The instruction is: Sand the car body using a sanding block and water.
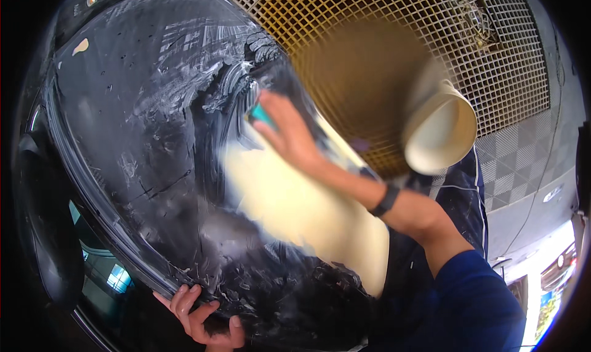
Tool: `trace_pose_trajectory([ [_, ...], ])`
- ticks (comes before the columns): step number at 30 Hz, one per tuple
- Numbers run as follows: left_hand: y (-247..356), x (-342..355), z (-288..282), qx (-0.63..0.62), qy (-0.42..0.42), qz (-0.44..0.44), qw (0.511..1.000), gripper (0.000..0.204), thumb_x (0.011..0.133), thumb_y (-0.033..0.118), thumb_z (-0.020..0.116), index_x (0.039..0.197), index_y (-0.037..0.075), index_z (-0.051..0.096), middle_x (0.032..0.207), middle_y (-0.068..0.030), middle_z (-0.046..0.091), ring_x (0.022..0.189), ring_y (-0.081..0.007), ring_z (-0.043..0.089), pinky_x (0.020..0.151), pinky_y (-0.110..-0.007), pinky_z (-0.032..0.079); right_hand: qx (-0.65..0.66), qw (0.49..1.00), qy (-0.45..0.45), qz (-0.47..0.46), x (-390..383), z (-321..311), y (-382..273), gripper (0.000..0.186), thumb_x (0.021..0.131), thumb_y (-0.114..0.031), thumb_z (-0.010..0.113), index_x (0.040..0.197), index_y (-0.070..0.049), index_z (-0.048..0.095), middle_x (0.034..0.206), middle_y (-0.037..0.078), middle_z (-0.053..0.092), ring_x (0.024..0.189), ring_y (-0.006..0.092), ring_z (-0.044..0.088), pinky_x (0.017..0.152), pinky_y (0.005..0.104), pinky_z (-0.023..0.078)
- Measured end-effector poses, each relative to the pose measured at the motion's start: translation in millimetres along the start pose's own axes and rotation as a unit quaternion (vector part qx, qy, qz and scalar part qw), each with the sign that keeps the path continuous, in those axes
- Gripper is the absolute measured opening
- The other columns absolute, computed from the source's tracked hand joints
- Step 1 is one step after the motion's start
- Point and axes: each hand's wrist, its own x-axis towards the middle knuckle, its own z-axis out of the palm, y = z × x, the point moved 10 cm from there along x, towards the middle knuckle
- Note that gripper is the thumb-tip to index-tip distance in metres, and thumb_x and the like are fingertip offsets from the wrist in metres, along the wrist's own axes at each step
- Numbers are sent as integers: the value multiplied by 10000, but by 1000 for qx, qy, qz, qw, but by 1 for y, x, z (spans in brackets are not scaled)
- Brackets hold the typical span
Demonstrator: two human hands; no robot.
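Panel: From the head view, we are looking down on a large, curved dark panel [166,161], which is filling the left and middle of our view and bearing smeared, whitish streaks.
Pale area: On the right part of the panel, we are seeing a broad cream-yellow area [301,210], its upper boundary fading into a streaky film and its lower one breaking raggedly against the black.
Teal pad: We are holding a small teal pad [261,115] at the panel, just above the cream-yellow area; our fingers are partly covering it.
Right hand: Our right hand [289,130] is blurring a little, and its grip is clasping the teal pad. A black wristband [386,201] is circling the wrist, and a dark blue sleeve [477,303] is covering the arm above.
Left hand: Our left hand [200,318] is resting at the panel's near edge, low in view. Its grip is lying released, fingers parted and bent.
Bucket: Right of the panel, a cream-coloured bucket [463,121] is showing us its mouth, with something pale inside.
Floor: Around the bucket, a tan grid mat [511,56] is spreading, and grey patterned tiles [517,149] are lying beyond it on the right.
Glass: Left of the left hand, dark glass [104,275] is reflecting light beside a rounded black form [52,229].
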Motion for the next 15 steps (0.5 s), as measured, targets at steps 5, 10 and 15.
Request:
trace_pose_trajectory([
  [5,-3,3,12,56,-46,-51,996,414,780,467,676,866,83,548,1173,-167,604,1249,-383,509,1147,-744,90,-25,996,-63,-54,8,-12,-5,431,906,-317,692,1233,-43,628,1344,90,598,1141,304,564,923,446,470],
  [10,0,1,1,33,-9,-21,999,402,792,472,661,829,91,542,1158,-159,603,1248,-399,510,1154,-740,83,1,999,-23,-23,0,-12,-29,437,907,-318,691,1224,-23,625,1330,88,603,1126,303,560,939,440,468],
  [15,-2,-3,13,20,-43,-30,998,402,789,464,674,860,81,573,1198,-169,606,1249,-405,512,1154,-726,94,-32,998,-36,-41,32,-4,-5,463,906,-309,690,1255,-18,600,1236,122,618,1050,337,565,913,444,474],
])
